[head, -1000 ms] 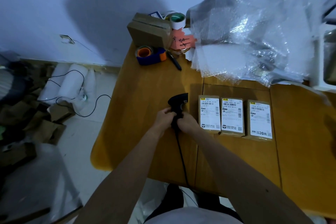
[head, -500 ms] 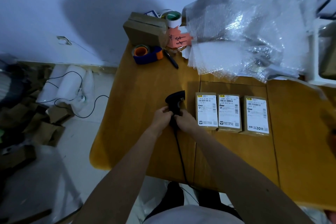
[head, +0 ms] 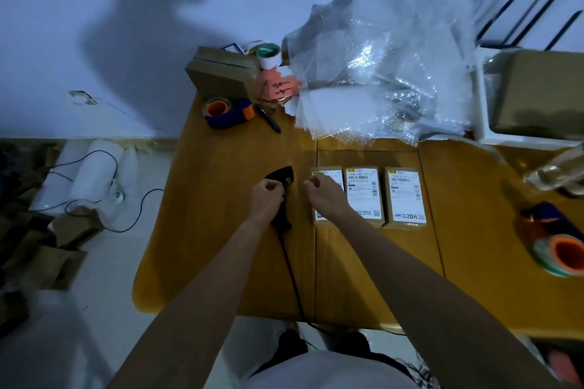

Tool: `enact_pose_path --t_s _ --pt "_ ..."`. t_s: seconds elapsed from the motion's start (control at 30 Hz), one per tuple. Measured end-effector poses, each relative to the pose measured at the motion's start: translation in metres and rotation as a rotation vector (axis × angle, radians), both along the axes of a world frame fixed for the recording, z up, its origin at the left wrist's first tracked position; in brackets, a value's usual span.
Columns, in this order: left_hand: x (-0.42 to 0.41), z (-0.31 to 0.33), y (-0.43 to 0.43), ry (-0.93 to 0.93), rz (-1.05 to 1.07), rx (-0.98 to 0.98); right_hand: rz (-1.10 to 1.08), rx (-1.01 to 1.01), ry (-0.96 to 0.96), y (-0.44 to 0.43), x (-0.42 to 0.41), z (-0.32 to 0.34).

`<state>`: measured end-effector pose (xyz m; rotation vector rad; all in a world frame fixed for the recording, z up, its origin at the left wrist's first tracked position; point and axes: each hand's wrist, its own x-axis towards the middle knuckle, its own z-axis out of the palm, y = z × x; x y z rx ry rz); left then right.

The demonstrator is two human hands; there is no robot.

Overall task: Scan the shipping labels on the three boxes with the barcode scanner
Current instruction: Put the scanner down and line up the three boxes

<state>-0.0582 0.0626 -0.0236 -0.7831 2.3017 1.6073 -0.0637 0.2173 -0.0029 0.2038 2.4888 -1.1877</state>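
Observation:
A black corded barcode scanner (head: 282, 178) lies on the wooden table (head: 221, 230), its head pointing away from me. My left hand (head: 267, 197) is closed around its handle. Just to the right, three small cardboard boxes stand side by side with white shipping labels face up: the left box (head: 331, 175), the middle box (head: 363, 193) and the right box (head: 405, 196). My right hand (head: 325, 196) is off the scanner, loosely curled above the left box and covering much of its label. The scanner cable (head: 292, 278) runs back toward me over the table edge.
At the back stand a brown carton (head: 222, 74), a tape roll (head: 268, 55), a blue and orange tape dispenser (head: 226, 112), a pen (head: 268, 118) and a heap of bubble wrap (head: 379, 73). More tape rolls (head: 559, 251) lie at the right edge. Floor clutter lies left of the table.
My right hand has let go of the scanner and moved right over the left box. My left hand still grips the handle. The camera view has shifted, showing more of the table's right side.

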Motion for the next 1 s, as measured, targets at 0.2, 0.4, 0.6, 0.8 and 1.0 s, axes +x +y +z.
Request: enact_pose_path --t_s 0.2,0.4,0.6,0.8,1.0 --pt "0.002 0.003 0.028 0.007 -0.181 -0.097 -0.086 0.149 0.149 0.064 0.004 -0.002" --pt "0.015 0.000 0.056 -0.099 -0.248 -0.075 -0.229 0.291 0.181 0.132 0.015 -0.015" --pt "0.027 -0.011 0.070 -0.148 -0.273 -0.089 -0.444 0.336 0.141 0.186 0.042 -0.033" --pt "0.038 -0.016 0.082 -0.103 -0.281 -0.129 -0.550 0.142 -0.052 0.202 0.063 -0.059" --pt "0.038 -0.020 0.082 -0.083 -0.293 -0.151 -0.533 0.102 -0.055 0.198 0.060 -0.065"
